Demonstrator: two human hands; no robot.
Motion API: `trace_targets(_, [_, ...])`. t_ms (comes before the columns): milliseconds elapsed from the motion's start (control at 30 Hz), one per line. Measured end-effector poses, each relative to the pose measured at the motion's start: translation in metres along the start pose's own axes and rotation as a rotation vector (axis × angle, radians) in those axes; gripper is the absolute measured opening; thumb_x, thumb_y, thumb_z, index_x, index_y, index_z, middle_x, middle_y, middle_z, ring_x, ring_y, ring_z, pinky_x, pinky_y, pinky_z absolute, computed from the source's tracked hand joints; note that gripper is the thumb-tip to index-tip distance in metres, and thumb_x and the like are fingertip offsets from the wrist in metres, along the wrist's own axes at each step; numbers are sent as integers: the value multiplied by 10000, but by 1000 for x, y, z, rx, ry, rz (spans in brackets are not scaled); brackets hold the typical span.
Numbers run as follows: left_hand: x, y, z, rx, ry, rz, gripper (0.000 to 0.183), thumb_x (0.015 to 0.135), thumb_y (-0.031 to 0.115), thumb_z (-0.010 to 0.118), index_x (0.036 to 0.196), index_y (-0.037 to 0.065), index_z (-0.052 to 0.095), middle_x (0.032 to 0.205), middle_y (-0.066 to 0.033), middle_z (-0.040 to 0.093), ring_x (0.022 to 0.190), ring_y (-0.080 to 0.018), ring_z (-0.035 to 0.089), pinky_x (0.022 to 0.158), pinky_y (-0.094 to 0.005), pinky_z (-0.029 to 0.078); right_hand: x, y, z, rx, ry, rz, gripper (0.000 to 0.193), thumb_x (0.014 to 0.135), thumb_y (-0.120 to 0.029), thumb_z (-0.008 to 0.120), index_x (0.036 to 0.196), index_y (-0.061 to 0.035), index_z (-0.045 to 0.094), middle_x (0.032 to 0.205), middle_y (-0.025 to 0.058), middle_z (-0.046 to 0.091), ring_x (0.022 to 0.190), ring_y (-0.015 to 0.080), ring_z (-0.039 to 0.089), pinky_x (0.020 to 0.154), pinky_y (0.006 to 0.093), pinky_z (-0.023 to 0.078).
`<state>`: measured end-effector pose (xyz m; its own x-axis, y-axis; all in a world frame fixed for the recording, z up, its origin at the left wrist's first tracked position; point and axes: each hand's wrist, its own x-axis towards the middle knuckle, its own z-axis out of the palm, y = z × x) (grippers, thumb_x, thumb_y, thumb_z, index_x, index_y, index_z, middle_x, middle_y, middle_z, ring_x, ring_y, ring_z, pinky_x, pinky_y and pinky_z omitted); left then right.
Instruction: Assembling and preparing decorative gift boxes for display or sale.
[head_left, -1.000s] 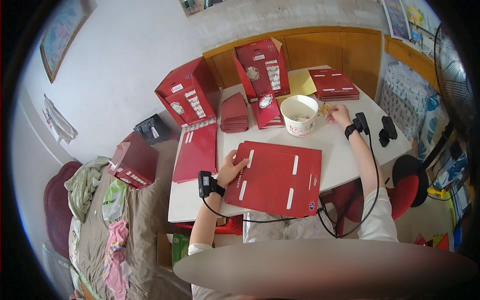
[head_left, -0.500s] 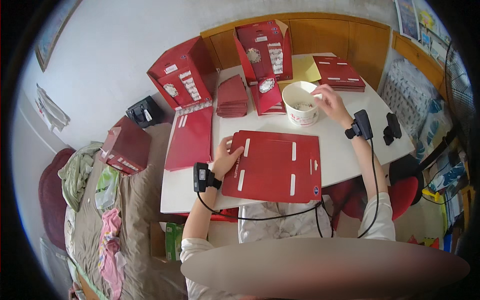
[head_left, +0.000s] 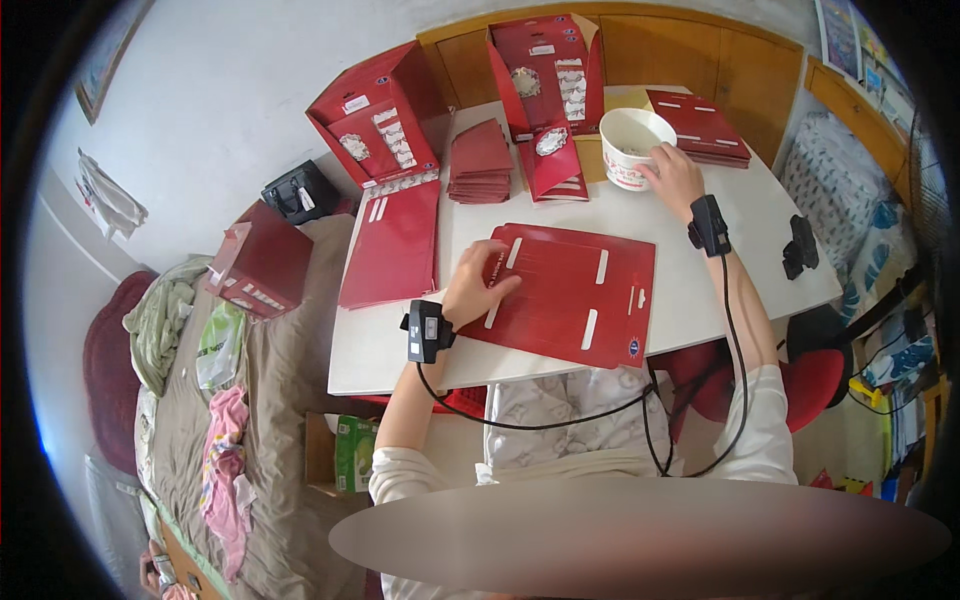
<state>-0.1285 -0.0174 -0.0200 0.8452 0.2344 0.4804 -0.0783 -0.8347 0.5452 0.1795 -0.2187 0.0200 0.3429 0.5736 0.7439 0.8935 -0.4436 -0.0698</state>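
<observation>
The left grip (head_left: 478, 287) rests on red card (head_left: 575, 300), the right grip (head_left: 676, 180) touching a white tub (head_left: 624, 160).

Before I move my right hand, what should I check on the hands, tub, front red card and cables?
1. Left hand at the front red card: ok, at its left edge.
2. Right hand at the tub: ok, fingers at its near right side.
3. Firm hold on the tub: cannot tell; the hand hides part of it.
4. Red card well inside the table edge: not ok, its near corner reaches the edge.
5. Cables off the card's face: ok, none crosses it.
6. Tub's contents: cannot tell, too small to make out.
</observation>
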Motion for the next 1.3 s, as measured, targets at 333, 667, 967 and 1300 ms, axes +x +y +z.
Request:
trace_targets(333, [0,23,5,87,-443,113,727,664,371,761,1253,61,468,1408,-163,305,1336,-320,213,1102,-438,169,12,-14,44,-113,119,27,232,814,-246,587,922,-44,550,910,76,587,838,276,599,644,401,501])
trace_targets(667, [-11,41,18,348,-455,155,835,754,543,603,1381,76,308,1444,-222,193,1345,-390,144,1091,-478,135,-33,-61,-17,335,-526,-102,155,845,-148,508,901,-9,547,844,177,600,797,307,593,681,401,481])
trace_targets(967, [18,46,40,560,-332,189,683,800,512,561,1286,52,427,1263,-199,410,1101,-350,434,935,-444,366,-44,-53,4,1355,-675,752,277,855,-76,549,1104,35,503,940,112,589,942,213,593,794,314,501])
trace_targets(1300, [49,28,50,408,-420,29,922,747,579,600,1348,-33,260,1350,-255,315,1269,-395,292,1054,-438,261,-34,-62,2,1503,-683,1043,237,841,-57,556,1052,9,471,882,89,566,805,199,611,636,309,524])
